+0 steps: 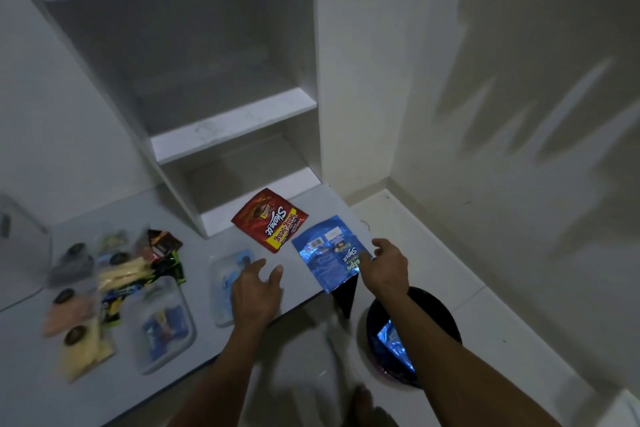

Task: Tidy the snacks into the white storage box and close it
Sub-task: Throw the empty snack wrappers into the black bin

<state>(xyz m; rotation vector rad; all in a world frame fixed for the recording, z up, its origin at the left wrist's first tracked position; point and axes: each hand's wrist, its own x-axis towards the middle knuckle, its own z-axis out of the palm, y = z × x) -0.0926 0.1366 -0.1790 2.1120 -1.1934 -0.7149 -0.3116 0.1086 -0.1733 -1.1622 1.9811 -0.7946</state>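
Note:
A blue snack packet (323, 253) lies at the table's right edge, partly overhanging it. My right hand (388, 267) pinches its right side. A red Slamet packet (272, 220) lies flat just behind it. My left hand (256, 295) is spread flat, its fingers resting on a blurred clear tray or lid (221, 291). Left of that, a shallow whitish container (162, 322) holds a few blue-wrapped snacks. A pile of mixed snack packets (114, 274) covers the table's left part.
A white open shelf unit (235, 128) stands at the back of the grey table (207, 243). A black bin (441, 310) with a blue wrapper (391, 340) inside sits on the floor under my right arm. A translucent box (20, 246) stands far left. Walls close the right side.

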